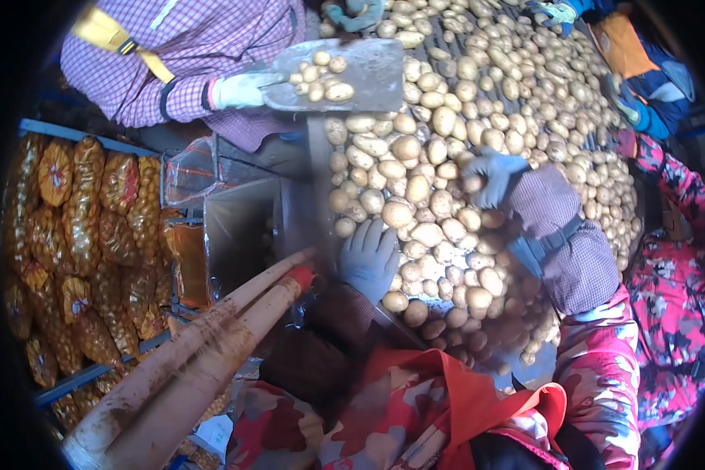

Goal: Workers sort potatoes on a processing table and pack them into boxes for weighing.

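Note:
My left hand (369, 258), in a grey work glove, rests fingers spread on potatoes at the near left edge of the sorting table. My right hand (493, 176), also grey-gloved, is further forward and to the right, its fingers curled around a potato (473, 183). Loose potatoes (418, 189) lie thick around and between both hands, some dirt-marked. Dark strip-like gaps show in the sorting surface (440, 54) towards the back. A metal side rail (318, 158) borders the potatoes on the left.
At upper left a co-worker's white-gloved hand (244, 90) holds a flat metal scoop (376, 76) carrying several potatoes. Mesh sacks (85, 205) of potatoes are stacked left. A metal chute (241, 235) and two long pale poles (211, 352) stand nearby. Other gloved hands (555, 13) work along the far side.

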### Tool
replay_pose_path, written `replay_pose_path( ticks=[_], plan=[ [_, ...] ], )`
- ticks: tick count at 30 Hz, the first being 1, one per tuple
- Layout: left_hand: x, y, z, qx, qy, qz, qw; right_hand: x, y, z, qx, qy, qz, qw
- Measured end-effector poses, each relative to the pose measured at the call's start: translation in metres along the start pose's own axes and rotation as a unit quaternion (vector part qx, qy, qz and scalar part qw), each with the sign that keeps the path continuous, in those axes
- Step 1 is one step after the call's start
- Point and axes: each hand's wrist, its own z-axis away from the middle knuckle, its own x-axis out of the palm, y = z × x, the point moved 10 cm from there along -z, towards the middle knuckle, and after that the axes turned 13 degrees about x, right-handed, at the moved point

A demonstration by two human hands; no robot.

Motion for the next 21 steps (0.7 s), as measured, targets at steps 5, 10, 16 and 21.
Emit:
replay_pose_path(
  ticks=[5, 10, 16, 21],
  plan=[
    [0.004, 0.009, -0.005, 0.01, 0.005, -0.005, 1.0, -0.015, 0.1, 0.044, 0.078, 0.164, -0.097, 0.979],
    [0.012, 0.007, -0.004, 0.004, 0.005, 0.004, 1.0, -0.014, 0.035, 0.012, 0.04, 0.037, -0.303, 0.951],
    [0.014, 0.008, -0.001, 0.005, -0.013, -0.001, 1.0, 0.045, -0.024, -0.07, 0.054, -0.088, -0.174, 0.979],
    [0.004, 0.011, 0.008, 0.01, 0.018, -0.002, 1.0, 0.051, -0.023, -0.043, 0.068, -0.112, -0.22, 0.967]
  ],
)
